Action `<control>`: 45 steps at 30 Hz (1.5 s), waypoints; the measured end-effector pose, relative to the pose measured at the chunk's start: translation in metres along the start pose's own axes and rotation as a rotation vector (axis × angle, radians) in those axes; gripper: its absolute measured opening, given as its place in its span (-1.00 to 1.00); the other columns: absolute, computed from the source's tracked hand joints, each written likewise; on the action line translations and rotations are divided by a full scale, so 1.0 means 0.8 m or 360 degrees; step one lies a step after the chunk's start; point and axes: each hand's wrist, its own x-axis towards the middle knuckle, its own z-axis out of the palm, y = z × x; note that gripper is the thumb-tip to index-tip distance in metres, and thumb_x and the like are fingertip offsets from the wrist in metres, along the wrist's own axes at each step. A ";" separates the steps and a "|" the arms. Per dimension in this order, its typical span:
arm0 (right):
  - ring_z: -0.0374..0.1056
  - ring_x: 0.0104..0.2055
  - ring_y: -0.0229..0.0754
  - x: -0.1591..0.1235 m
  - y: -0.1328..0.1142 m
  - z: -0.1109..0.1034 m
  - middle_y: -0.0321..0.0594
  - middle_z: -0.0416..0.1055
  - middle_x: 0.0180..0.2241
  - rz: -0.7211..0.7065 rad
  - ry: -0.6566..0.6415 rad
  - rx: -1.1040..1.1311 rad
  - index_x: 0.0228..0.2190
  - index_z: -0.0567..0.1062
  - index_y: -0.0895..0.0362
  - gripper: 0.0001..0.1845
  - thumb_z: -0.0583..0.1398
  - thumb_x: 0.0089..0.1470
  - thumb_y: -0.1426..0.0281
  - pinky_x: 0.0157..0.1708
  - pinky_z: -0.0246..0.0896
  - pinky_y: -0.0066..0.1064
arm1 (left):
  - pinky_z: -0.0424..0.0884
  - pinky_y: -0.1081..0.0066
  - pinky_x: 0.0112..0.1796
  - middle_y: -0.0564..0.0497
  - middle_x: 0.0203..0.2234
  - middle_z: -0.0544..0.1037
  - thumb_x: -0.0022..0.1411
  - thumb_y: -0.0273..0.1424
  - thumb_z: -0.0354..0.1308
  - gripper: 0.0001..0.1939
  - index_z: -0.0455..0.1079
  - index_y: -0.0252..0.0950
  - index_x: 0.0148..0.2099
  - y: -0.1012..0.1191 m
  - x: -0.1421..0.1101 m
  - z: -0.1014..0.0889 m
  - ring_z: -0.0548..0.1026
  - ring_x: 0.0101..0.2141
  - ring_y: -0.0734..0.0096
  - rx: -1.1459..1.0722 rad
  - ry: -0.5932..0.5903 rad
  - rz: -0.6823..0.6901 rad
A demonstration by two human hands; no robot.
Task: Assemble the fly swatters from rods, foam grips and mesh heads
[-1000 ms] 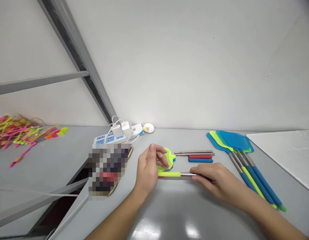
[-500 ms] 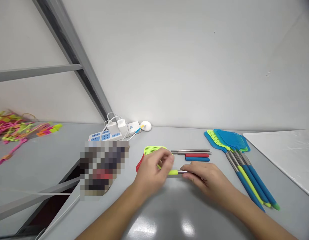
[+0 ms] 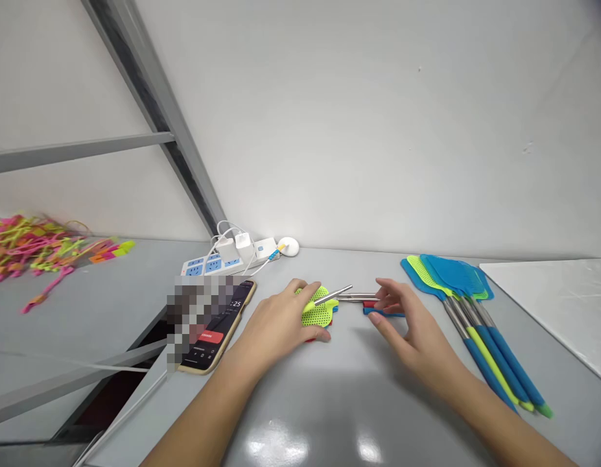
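Head view: left hand [image 3: 281, 318] curled around a grip; right hand [image 3: 413, 327] fingers spread, apparently empty. Lime swatter head [image 3: 321, 317] partly under left hand, right farther off. Metal rod [image 3: 333, 295] in left grasp above it, long axis slanting up-right.

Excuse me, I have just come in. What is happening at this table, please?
Someone is at work at a grey table. The left hand holds a metal rod with a yellow-green grip, over perforated swatter heads. The right hand is open and looks empty, close to loose rods, a red grip and a blue grip. Farther right lie several assembled swatters.
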 end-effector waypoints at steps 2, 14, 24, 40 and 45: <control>0.32 -0.03 -0.12 -0.004 -0.002 0.007 -0.19 0.31 -0.03 -0.0021 -0.0101 -0.0010 0.15 0.16 -0.13 -0.55 0.10 0.27 0.20 -0.04 0.33 -0.19 | 0.39 0.25 -0.16 -0.02 0.18 0.38 -0.03 -0.02 0.39 -0.11 0.18 -0.06 0.31 0.002 -0.001 0.002 0.54 -0.09 0.04 0.0025 -0.0054 -0.0009; 0.30 0.02 -0.11 -0.011 -0.003 0.012 -0.20 0.29 -0.01 -0.0100 -0.0239 -0.0023 0.16 0.15 -0.15 -0.57 0.07 0.29 0.22 0.00 0.30 -0.18 | 0.33 0.29 -0.32 0.03 -0.22 0.64 0.21 -0.02 0.18 -0.62 0.50 -0.08 -0.03 0.013 -0.006 -0.007 0.58 -0.24 0.08 0.0088 -0.0029 0.0083; 0.32 0.00 -0.05 -0.015 -0.003 0.019 -0.09 0.23 0.03 -0.0022 -0.0053 0.0161 0.23 0.04 -0.12 -0.43 0.10 0.26 0.23 -0.05 0.36 -0.12 | 0.16 0.36 -0.49 0.02 -0.43 0.60 0.32 -0.16 0.10 -0.73 0.46 -0.20 -0.33 0.015 -0.010 -0.007 0.53 -0.46 0.22 0.0228 0.0221 0.0148; 0.39 0.02 -0.03 -0.012 -0.020 0.012 -0.07 0.40 0.05 0.0233 -0.0471 0.0896 0.10 0.33 0.02 -0.46 0.25 0.13 0.16 0.05 0.33 -0.10 | 0.38 0.45 -0.45 0.08 -0.44 0.42 0.35 -0.09 0.02 -0.73 0.20 -0.18 -0.24 0.074 -0.021 0.032 0.43 -0.45 0.42 -0.1990 0.0966 -0.0469; 0.49 -0.21 -0.03 0.003 -0.016 -0.015 -0.13 0.56 -0.20 0.0464 -0.0211 0.1131 -0.17 0.50 0.08 -0.68 0.29 0.09 0.16 -0.21 0.44 -0.18 | 0.18 0.46 -0.57 0.16 -0.54 0.29 0.37 -0.04 -0.05 -0.69 0.16 -0.17 -0.23 0.086 -0.023 0.058 0.17 -0.63 0.52 -0.2098 0.0543 -0.0387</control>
